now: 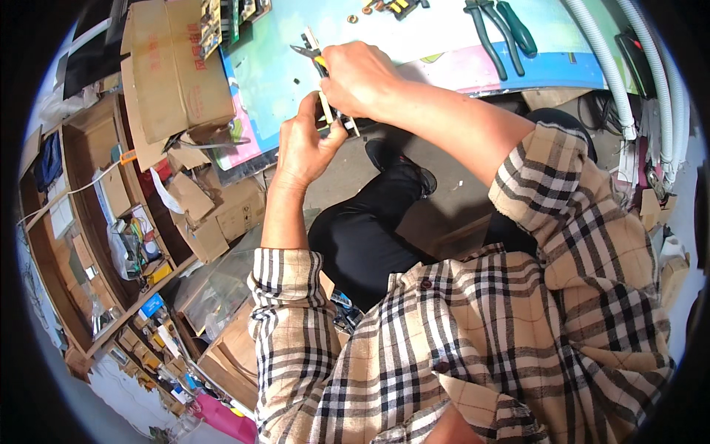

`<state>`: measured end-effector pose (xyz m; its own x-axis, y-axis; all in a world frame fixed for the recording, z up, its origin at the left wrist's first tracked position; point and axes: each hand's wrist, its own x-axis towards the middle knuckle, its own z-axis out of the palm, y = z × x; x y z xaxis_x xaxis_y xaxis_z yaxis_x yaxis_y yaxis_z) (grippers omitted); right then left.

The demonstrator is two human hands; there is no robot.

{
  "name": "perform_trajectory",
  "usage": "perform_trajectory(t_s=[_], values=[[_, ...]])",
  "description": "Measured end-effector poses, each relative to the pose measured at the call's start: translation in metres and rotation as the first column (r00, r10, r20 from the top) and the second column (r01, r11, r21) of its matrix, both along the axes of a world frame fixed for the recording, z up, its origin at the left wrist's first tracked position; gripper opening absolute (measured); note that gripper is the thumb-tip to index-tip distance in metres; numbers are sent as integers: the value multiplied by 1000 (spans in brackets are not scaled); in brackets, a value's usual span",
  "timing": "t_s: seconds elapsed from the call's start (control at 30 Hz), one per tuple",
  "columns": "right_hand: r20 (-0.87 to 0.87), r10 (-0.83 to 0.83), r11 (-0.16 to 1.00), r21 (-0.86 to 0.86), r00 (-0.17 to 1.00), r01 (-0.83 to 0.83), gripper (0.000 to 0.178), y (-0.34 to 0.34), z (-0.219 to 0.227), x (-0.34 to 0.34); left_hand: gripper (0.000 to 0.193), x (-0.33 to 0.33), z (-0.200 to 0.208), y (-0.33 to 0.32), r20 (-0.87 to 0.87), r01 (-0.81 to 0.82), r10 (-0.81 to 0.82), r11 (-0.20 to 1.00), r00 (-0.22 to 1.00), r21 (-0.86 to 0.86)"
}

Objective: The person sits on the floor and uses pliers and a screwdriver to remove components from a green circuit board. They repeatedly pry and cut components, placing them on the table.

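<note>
Cluttered workshop surrounds a seated person; a blue-green table mat (274, 70) lies at 12 o'clock, with green-handled pliers (499, 33) at 1 o'clock. The left hand (307, 144) pinches a thin pale strip (325, 107) between thumb and fingers. The right hand (362, 78) is closed around small cutters (309, 52), nose toward 11 o'clock. It looks like trimming work; a steady grip seems needed.
</note>
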<state>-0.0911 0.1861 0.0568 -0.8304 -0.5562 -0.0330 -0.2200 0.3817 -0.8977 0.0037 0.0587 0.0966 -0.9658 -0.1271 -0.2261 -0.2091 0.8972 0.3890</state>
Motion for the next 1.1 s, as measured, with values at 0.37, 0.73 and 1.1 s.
perform_trajectory(t_s=[0.37,0.73,1.1], values=[[-106,47,998,-24,993,-50,37,-3,-5,-31,47,0,-5,-21,-142,-215,263,934,954,287],[-151,53,999,13,987,-52,38,42,0,-50,31,-1,16,-35,-75,-233,715,324,695,917],[-330,243,967,9,912,-254,35,43,43,5,38,8,5,-27,134,-463,786,208,603,862]])
